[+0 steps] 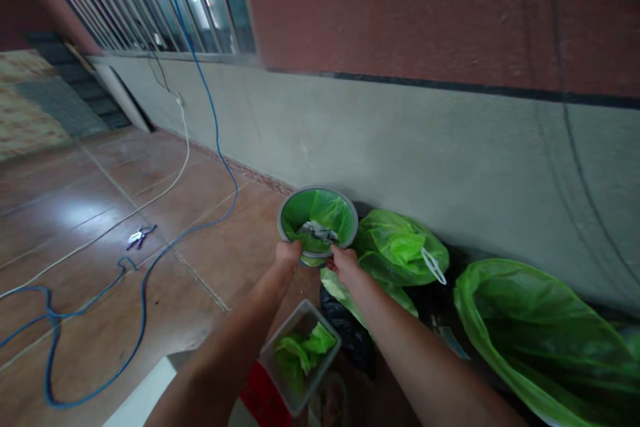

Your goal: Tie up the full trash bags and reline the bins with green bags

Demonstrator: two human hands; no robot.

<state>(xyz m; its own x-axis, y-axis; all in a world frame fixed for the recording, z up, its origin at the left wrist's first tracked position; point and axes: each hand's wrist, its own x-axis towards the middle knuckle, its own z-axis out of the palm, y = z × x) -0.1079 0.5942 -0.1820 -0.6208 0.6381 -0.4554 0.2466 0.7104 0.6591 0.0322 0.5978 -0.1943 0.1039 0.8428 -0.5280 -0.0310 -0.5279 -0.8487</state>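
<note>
A round trash bin with a grey rim and a green plastic liner is tilted toward me near the wall. Crumpled white and dark waste lies inside it. My left hand grips the near left of the rim, thumb on top. On the near right of the same rim, my right hand is closed. The undersides of both hands are partly hidden. Right beside the bin sits a tied green plastic bag with a white tie.
A clear plastic box with green bags inside stands below my arms, near a black bag. At right is a large open green-lined container. Blue cable, white cable and pliers-like tools lie on the tiles.
</note>
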